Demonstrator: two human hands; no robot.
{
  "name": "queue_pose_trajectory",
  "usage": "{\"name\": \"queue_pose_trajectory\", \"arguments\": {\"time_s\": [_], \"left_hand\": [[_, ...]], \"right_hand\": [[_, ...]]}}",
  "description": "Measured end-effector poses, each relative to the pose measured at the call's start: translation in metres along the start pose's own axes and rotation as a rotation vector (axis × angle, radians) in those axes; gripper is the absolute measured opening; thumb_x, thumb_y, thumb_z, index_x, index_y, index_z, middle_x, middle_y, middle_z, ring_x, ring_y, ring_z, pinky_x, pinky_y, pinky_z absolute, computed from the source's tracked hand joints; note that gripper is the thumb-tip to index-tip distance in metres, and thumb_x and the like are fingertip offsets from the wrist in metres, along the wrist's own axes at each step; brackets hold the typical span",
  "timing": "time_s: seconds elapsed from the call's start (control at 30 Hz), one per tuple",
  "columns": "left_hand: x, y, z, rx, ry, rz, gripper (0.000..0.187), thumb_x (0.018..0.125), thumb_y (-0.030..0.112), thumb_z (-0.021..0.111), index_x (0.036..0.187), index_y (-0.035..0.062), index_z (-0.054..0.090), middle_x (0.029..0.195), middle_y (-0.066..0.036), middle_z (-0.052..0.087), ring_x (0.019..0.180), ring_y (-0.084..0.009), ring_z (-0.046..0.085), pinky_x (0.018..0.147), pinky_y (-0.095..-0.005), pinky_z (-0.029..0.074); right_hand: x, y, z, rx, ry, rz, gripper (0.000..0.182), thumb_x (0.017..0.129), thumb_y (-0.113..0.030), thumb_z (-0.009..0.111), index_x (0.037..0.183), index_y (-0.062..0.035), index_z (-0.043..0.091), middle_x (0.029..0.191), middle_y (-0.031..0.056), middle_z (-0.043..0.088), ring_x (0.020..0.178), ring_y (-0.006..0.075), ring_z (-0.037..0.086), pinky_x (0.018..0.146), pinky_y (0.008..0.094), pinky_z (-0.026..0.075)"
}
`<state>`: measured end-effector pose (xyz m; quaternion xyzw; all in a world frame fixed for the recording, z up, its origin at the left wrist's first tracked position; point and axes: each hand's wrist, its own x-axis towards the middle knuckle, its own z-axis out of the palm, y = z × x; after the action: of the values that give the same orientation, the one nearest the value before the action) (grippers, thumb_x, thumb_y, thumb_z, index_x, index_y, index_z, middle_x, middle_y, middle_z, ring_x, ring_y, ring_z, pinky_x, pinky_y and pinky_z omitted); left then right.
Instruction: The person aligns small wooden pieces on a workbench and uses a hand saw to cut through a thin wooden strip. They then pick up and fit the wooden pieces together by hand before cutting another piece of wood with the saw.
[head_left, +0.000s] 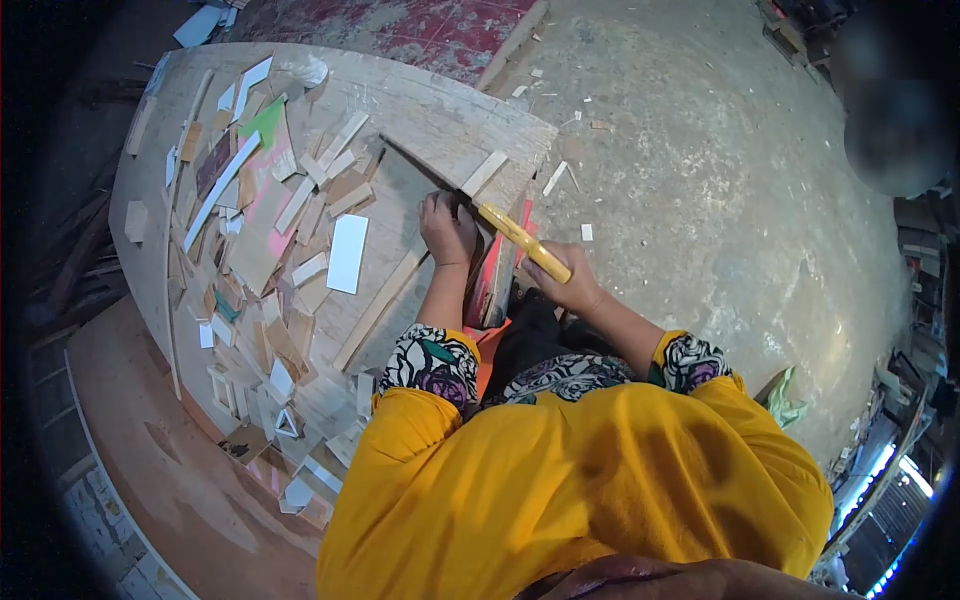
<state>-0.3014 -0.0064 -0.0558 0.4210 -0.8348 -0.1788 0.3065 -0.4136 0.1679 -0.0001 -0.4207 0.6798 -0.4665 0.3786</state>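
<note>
My right hand (570,277) is wrapped round the yellow handle of a saw (515,235). The saw's thin blade points to the upper left over the wooden worktable (420,105). My left hand (447,228) is closed at the table's near edge, just below the blade where it meets the handle; what its fingers grip is too dark to make out. A short pale wood strip (485,172) lies beside the blade, near the table's right corner. A longer strip (380,312) lies on the table left of my left forearm.
Many wood offcuts and a white rectangular piece (346,254) cover the left part of the table. Scraps such as a small white square (587,232) lie on the concrete floor (700,180) to the right. A brown board (160,430) is at the lower left.
</note>
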Motion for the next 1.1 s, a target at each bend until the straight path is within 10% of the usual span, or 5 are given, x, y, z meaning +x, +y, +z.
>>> {"name": "queue_pose_trajectory", "arguments": {"time_s": [1.1], "left_hand": [[0.006,-0.001,0.000,0.054,0.043,-0.021,0.018,0.065,0.006,0.066,0.079,0.0046,0.055,0.086,-0.012,0.056,0.083,-0.0327,0.051,0.075,-0.0413,0.042]], "right_hand": [[-0.134,-0.013,-0.062,-0.093,-0.018,-0.004,0.015,0.077,-0.009,0.063,0.070,-0.0021,0.052,0.058,0.0160,0.049,0.050,0.0337,0.051,0.047,0.0363,0.039]]}}
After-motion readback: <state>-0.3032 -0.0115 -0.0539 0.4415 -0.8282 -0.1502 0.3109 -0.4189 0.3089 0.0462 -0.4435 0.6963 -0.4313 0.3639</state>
